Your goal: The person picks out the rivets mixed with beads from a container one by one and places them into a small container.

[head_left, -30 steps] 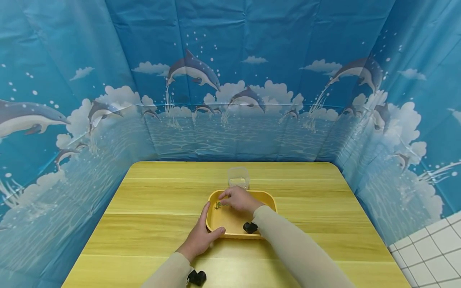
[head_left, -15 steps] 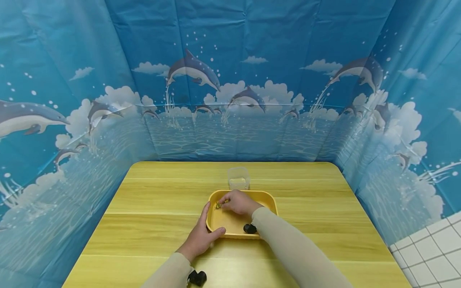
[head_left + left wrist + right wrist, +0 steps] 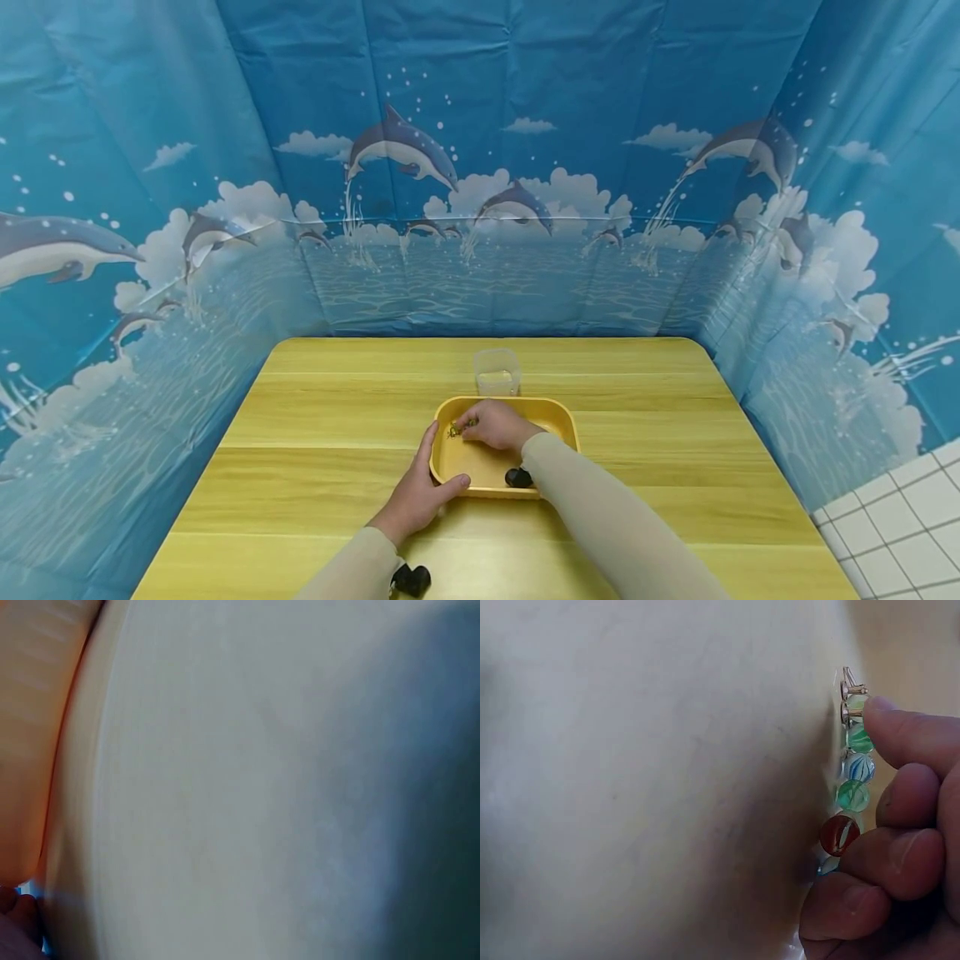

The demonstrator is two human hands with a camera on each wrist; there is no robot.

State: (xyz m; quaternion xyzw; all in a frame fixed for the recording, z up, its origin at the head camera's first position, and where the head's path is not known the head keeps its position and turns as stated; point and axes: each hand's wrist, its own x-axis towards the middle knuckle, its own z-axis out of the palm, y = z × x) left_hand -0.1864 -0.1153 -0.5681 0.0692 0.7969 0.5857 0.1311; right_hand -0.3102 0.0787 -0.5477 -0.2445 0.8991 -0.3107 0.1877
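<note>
My left hand (image 3: 415,492) holds the near left corner of a yellow plastic tray (image 3: 498,492), its thumb at the front rim and its fingers along the left side. Over the tray's far left part, my right hand (image 3: 495,422) reaches down beside a small gold and green cluster (image 3: 454,428). In the right wrist view, several coloured glass marbles (image 3: 853,795) line up beside the right fingers (image 3: 900,859), which are curled. Small gold-coloured tacks (image 3: 854,712) show at the upper fingertip. Whether anything is held there is unclear. Part of the tray's wall (image 3: 34,735) shows in the left wrist view.
Just behind the tray stands a clear plastic container (image 3: 497,367) with something pale near its bottom. The light wooden table (image 3: 300,417) ends at a blue dolphin curtain (image 3: 480,275). White tiles (image 3: 900,517) show at the lower right.
My right hand has lowered slightly into the tray, and its fingertips have drawn closer together at the small cluster. The left hand and the tray have not visibly moved.
</note>
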